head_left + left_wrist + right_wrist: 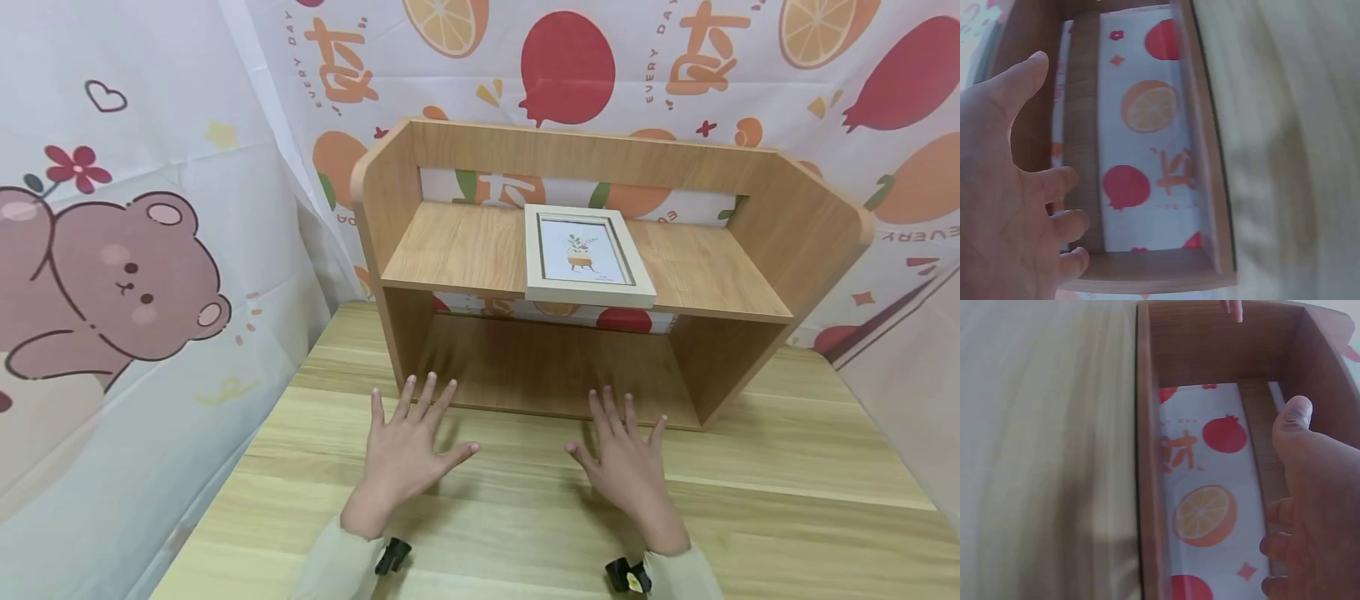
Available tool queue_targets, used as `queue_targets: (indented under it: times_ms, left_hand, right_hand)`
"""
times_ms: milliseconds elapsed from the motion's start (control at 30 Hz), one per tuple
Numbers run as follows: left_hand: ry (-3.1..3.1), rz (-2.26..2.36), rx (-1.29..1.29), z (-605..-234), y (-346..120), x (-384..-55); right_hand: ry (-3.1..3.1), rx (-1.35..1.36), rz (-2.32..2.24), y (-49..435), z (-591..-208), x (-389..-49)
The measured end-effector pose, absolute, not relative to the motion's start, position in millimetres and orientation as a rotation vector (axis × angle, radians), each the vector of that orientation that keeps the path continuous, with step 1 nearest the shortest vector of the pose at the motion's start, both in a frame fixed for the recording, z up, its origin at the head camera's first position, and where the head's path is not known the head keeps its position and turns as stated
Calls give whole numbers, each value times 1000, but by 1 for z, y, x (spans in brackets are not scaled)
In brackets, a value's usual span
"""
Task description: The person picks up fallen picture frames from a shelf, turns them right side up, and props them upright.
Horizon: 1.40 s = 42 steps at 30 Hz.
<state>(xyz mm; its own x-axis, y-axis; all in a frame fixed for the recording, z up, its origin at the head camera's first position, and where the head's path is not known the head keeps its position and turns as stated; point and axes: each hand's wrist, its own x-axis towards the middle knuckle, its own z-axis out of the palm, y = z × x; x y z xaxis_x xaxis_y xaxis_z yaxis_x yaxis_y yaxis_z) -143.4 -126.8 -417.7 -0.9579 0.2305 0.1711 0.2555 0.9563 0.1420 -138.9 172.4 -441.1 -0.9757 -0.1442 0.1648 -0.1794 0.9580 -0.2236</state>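
Observation:
A small wooden desktop shelf (480, 246) with two levels stands on the table. On its upper board lies a cream picture frame (534, 250), tilted, its lower edge jutting past the board's front; its print shows a plant in an orange pot. My left hand (405, 458) is spread palm down, fingertips at the shelf's lower front edge on the left. The right hand (626, 467) is spread likewise, fingertips overlapping the lower board (555, 367) in the head view. Both hands hold nothing. In the wrist views, the left hand (1004, 187) and right hand (1322, 494) appear before the shelf's openings.
A light wood-grain table (510, 525) carries the shelf. Behind it hangs a white cloth printed with fruit (570, 71), and a cloth with a bear print (135, 275) hangs at the left. Black straps (392, 557) sit at the wrists, by the pale sleeves (337, 562).

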Motion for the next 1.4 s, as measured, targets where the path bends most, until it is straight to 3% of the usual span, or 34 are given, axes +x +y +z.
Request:
queue_targets:
  times_ms: [1000,1400]
  left_hand:
    - [-2714,-233,-496,-323,-119,-123]
    - [-2617,-393,-513,-286,-112,-149]
  right_hand:
    - [-2723,301,356,186,-335,-107]
    - [-2532,292,459,195,-297,-125]
